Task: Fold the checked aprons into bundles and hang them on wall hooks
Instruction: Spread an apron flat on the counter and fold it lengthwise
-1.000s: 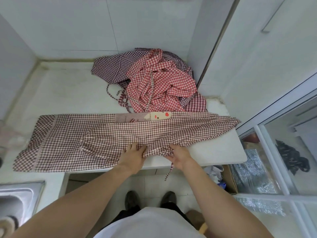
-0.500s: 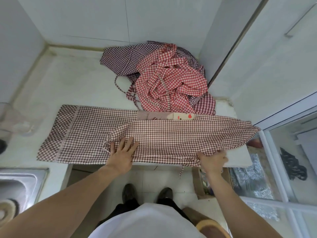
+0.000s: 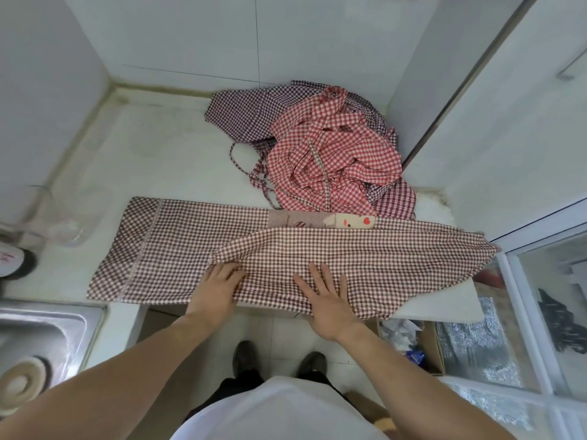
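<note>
Brown checked apron point(image 3: 178, 249) lies folded lengthwise across the white counter point(image 3: 165, 160) at centre frame, and smoothing it well likely means even pressure outward along the fold before bundling. Left hand point(image 3: 219, 289) rests flat on the cloth's near edge, fingers straight and holding nothing; right hand point(image 3: 327, 296) presses beside it, fingers spread. Red checked apron point(image 3: 330, 154) sits heaped at upper right; steel sink point(image 3: 44, 331) lower left.
</note>
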Action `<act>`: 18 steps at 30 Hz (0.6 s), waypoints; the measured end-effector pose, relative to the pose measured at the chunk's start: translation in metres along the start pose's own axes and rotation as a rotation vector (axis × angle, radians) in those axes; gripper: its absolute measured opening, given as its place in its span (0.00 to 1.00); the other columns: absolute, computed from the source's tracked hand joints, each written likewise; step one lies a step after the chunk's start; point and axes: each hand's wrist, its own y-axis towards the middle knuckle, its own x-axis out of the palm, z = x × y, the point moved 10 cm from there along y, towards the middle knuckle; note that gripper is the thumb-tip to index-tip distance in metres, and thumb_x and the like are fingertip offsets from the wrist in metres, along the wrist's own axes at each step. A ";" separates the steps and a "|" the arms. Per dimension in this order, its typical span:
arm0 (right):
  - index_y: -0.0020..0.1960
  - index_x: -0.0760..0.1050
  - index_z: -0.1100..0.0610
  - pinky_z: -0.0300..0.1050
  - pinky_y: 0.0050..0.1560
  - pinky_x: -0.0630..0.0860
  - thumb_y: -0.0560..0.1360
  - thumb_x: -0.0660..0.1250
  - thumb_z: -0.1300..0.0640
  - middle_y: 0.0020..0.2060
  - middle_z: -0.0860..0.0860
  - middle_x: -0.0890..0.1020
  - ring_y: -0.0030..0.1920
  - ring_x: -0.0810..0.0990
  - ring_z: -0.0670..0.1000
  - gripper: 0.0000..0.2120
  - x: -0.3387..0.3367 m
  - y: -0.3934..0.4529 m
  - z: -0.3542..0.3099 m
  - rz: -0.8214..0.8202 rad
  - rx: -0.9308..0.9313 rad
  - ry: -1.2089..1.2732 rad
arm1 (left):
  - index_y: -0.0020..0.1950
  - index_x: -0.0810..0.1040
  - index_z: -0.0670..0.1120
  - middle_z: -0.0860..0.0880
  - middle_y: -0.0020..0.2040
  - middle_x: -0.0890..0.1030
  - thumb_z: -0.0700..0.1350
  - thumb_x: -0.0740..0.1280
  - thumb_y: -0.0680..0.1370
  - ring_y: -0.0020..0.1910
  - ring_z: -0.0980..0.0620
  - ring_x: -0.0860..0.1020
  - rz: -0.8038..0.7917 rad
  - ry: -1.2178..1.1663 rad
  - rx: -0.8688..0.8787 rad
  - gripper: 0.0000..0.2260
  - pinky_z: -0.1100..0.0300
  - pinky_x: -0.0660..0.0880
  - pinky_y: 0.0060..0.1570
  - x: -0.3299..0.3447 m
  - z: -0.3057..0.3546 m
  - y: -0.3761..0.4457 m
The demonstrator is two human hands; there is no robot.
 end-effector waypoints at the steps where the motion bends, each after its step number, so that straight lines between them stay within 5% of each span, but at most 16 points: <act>1: 0.78 0.32 0.41 0.66 0.74 0.30 0.81 0.59 0.51 0.76 0.50 0.28 0.75 0.25 0.55 0.39 -0.001 -0.001 0.000 0.001 -0.018 -0.001 | 0.71 0.74 0.47 0.46 0.70 0.73 0.39 0.72 0.71 0.70 0.44 0.70 0.046 0.011 -0.003 0.28 0.46 0.58 0.75 -0.004 -0.011 -0.003; 4: 0.80 0.38 0.44 0.59 0.76 0.32 0.80 0.57 0.61 0.79 0.49 0.34 0.78 0.31 0.52 0.39 -0.012 -0.010 0.011 0.046 -0.043 -0.017 | 0.64 0.80 0.45 0.46 0.63 0.81 0.29 0.73 0.66 0.63 0.42 0.78 0.096 -0.063 0.021 0.27 0.42 0.67 0.68 -0.006 -0.030 -0.006; 8: 0.81 0.45 0.54 0.53 0.76 0.35 0.75 0.59 0.72 0.80 0.54 0.42 0.80 0.40 0.55 0.41 -0.024 -0.020 0.051 0.175 0.088 -0.074 | 0.70 0.75 0.47 0.44 0.64 0.79 0.31 0.62 0.77 0.61 0.44 0.78 0.031 -0.203 -0.085 0.23 0.50 0.72 0.67 -0.019 -0.042 0.006; 12: 0.76 0.65 0.60 0.52 0.75 0.60 0.73 0.62 0.74 0.75 0.60 0.66 0.74 0.68 0.61 0.32 -0.036 -0.023 0.073 0.269 0.097 0.028 | 0.69 0.72 0.46 0.42 0.51 0.83 0.41 0.59 0.83 0.46 0.44 0.82 -0.048 -0.189 -0.137 0.14 0.52 0.79 0.50 -0.027 -0.049 0.027; 15: 0.73 0.69 0.55 0.50 0.64 0.75 0.77 0.61 0.67 0.63 0.57 0.79 0.59 0.80 0.57 0.25 -0.064 -0.024 0.080 0.203 0.099 0.113 | 0.72 0.70 0.43 0.39 0.60 0.81 0.49 0.55 0.85 0.58 0.40 0.80 -0.131 -0.150 -0.213 0.18 0.50 0.74 0.59 -0.029 -0.055 0.041; 18: 0.68 0.74 0.57 0.45 0.62 0.72 0.80 0.62 0.60 0.62 0.55 0.80 0.60 0.79 0.56 0.17 -0.086 -0.017 0.085 0.085 0.051 0.115 | 0.73 0.68 0.41 0.39 0.67 0.76 0.51 0.53 0.85 0.65 0.41 0.76 -0.214 -0.200 -0.264 0.21 0.53 0.69 0.66 -0.024 -0.056 0.045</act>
